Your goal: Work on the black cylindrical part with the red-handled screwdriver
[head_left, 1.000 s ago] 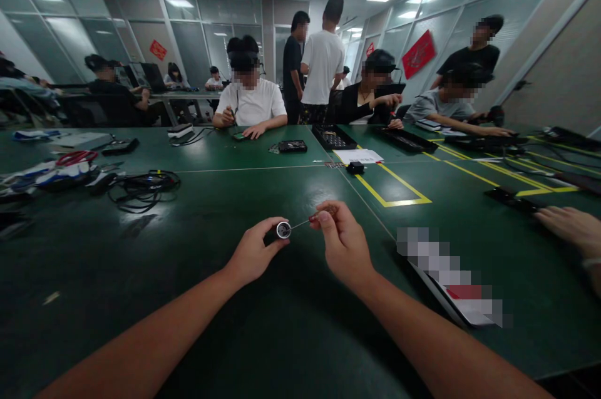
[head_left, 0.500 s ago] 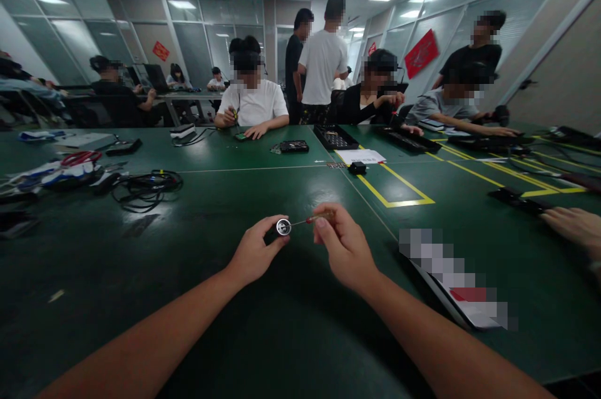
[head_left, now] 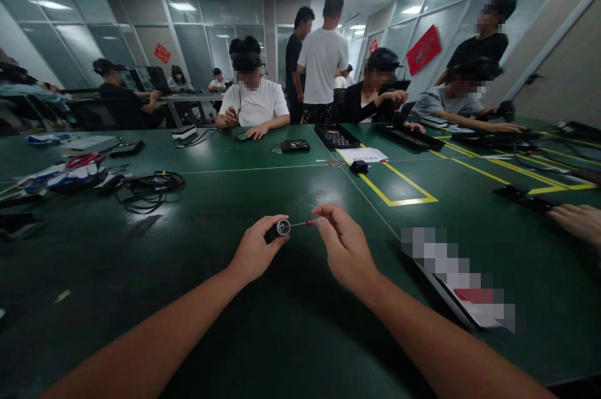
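Observation:
Near the middle of the green table (head_left: 197, 299), my left hand (head_left: 252, 253) is closed around a short black cylinder. This black cylinder (head_left: 272, 233) has a silver-rimmed open end facing me and to the right. In my right hand (head_left: 348, 250) is a small screwdriver (head_left: 307, 222), pinched between thumb and fingers. The screwdriver's thin shaft points left, its tip at the cylinder's open end. A red part of its handle shows by the fingertips, while the rest is hidden by the hand. How deep the tip sits inside, I cannot tell.
Coiled black cables (head_left: 150, 189) lie at left, beside a heap with red cord (head_left: 84, 160). A blurred white packet (head_left: 457, 280) lies right of my right arm. A small black block (head_left: 359, 166) sits ahead. Another person's hand (head_left: 575, 223) is at far right.
The fingers of my right hand have shifted around the screwdriver, and less of its handle shows. More of the black cylinder's side is visible. Both hands stay in nearly the same place.

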Demonstrator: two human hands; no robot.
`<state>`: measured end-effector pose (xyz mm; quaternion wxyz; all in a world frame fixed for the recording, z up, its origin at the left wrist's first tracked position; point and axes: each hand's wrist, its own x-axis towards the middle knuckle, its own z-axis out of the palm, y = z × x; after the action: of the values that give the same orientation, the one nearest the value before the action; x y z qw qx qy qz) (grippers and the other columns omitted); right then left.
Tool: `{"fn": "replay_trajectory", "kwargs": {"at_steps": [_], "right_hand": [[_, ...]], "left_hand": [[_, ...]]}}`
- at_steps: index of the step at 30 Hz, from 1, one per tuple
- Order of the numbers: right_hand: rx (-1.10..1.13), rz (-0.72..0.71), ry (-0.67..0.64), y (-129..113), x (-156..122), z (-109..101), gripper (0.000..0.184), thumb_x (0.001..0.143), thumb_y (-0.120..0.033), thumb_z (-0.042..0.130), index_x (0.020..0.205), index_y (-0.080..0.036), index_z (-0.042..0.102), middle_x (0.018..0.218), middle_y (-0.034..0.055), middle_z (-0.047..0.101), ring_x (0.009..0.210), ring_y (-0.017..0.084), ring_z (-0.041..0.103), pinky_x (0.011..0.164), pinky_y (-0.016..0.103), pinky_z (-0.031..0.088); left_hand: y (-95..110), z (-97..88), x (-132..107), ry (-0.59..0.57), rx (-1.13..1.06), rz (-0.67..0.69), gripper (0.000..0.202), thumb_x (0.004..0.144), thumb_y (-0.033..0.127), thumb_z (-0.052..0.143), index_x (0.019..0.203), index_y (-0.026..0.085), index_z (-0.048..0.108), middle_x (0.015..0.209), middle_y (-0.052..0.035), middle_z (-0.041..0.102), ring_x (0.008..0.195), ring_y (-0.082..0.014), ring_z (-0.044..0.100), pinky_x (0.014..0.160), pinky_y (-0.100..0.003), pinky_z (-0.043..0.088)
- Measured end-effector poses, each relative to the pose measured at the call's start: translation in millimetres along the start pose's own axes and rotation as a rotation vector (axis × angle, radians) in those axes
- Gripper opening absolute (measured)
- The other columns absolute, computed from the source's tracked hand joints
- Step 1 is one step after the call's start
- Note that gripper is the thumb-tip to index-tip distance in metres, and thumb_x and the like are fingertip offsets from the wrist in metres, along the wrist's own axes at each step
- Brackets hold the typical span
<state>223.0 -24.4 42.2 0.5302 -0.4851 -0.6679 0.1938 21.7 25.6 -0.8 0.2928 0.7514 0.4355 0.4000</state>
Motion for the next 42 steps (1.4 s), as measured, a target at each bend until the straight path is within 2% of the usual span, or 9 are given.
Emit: {"fn": "replay_trajectory", "kwargs": {"at_steps": [6,13,18,24,29,34,37,40,42], "right_hand": [[-0.048,0.041,-0.048,0.0,2.0,-1.8,0.035,0.104,-0.045,0.045,0.091,-0.023,0.069,0.068,-0.0007,0.066,0.058,0.016,0.059,0.056,0.029,0.040],[-0.017,-0.008,-0.031,-0.1,-0.9,0.1,0.021,0.101,-0.032,0.050,0.115,-0.023,0.062,0.094,0.0041,0.073,0.085,0.021,0.069,0.074,0.032,0.050],[-0.056,0.037,-0.050,0.4,1.9,-1.6,0.034,0.105,-0.043,0.045,0.093,-0.023,0.070,0.069,-0.0011,0.065,0.061,0.016,0.062,0.058,0.029,0.042],[-0.040,0.035,-0.026,2.3,2.0,-0.4,0.023,0.101,-0.030,0.049,0.118,-0.021,0.061,0.088,0.0028,0.073,0.075,0.019,0.067,0.067,0.030,0.048],[-0.058,0.067,-0.054,3.0,3.8,0.3,0.032,0.104,-0.044,0.046,0.096,-0.023,0.068,0.070,-0.0006,0.066,0.062,0.018,0.063,0.058,0.030,0.043],[-0.012,0.037,-0.042,3.1,2.4,-0.1,0.022,0.100,-0.030,0.048,0.116,-0.023,0.062,0.082,0.0009,0.069,0.073,0.019,0.067,0.064,0.030,0.047],[-0.006,0.045,-0.067,2.8,1.8,-0.9,0.018,0.100,-0.032,0.049,0.110,-0.023,0.061,0.081,0.0004,0.067,0.073,0.019,0.065,0.065,0.030,0.046],[-0.052,0.073,-0.087,1.8,3.0,-1.2,0.029,0.104,-0.042,0.044,0.096,-0.023,0.065,0.073,-0.0009,0.065,0.063,0.017,0.061,0.059,0.030,0.041],[-0.063,0.078,-0.077,1.6,3.8,-0.7,0.030,0.105,-0.041,0.042,0.098,-0.023,0.066,0.073,-0.0005,0.067,0.061,0.017,0.061,0.058,0.030,0.040]], "left_hand": [[-2.2,0.9,-0.3,-0.011,-0.003,0.024,0.037,0.087,0.023,0.071,0.124,0.025,0.069,0.123,-0.0065,0.070,0.117,-0.0258,0.065,0.105,-0.045,0.048],[-1.1,1.1,0.9,0.005,-0.012,0.014,0.036,0.086,0.021,0.071,0.122,0.025,0.070,0.121,-0.0066,0.071,0.116,-0.0253,0.065,0.105,-0.045,0.049],[-1.5,0.7,0.2,-0.008,-0.018,0.018,0.035,0.087,0.022,0.071,0.121,0.025,0.071,0.121,-0.0063,0.071,0.115,-0.0249,0.065,0.105,-0.044,0.048],[-4.6,0.4,0.4,-0.001,-0.007,0.000,0.036,0.088,0.023,0.071,0.124,0.026,0.070,0.123,-0.0058,0.070,0.117,-0.0249,0.064,0.105,-0.043,0.048],[-5.2,1.3,0.6,-0.003,-0.003,0.022,0.035,0.087,0.023,0.071,0.122,0.026,0.071,0.121,-0.0062,0.071,0.116,-0.0252,0.065,0.106,-0.044,0.048],[-4.5,1.3,0.4,0.003,-0.013,-0.005,0.036,0.087,0.022,0.071,0.123,0.026,0.071,0.122,-0.0060,0.070,0.117,-0.0253,0.065,0.106,-0.044,0.048],[-3.1,0.6,0.5,-0.001,-0.021,-0.005,0.036,0.087,0.022,0.070,0.122,0.026,0.071,0.121,-0.0063,0.071,0.116,-0.0253,0.065,0.105,-0.044,0.049],[-1.5,0.2,0.8,-0.004,-0.020,0.008,0.035,0.086,0.021,0.071,0.121,0.025,0.072,0.119,-0.0064,0.071,0.114,-0.0252,0.065,0.104,-0.044,0.049],[-0.7,0.0,0.9,-0.004,-0.016,0.005,0.035,0.086,0.021,0.071,0.121,0.025,0.072,0.119,-0.0063,0.071,0.114,-0.0253,0.065,0.104,-0.044,0.049]]}}
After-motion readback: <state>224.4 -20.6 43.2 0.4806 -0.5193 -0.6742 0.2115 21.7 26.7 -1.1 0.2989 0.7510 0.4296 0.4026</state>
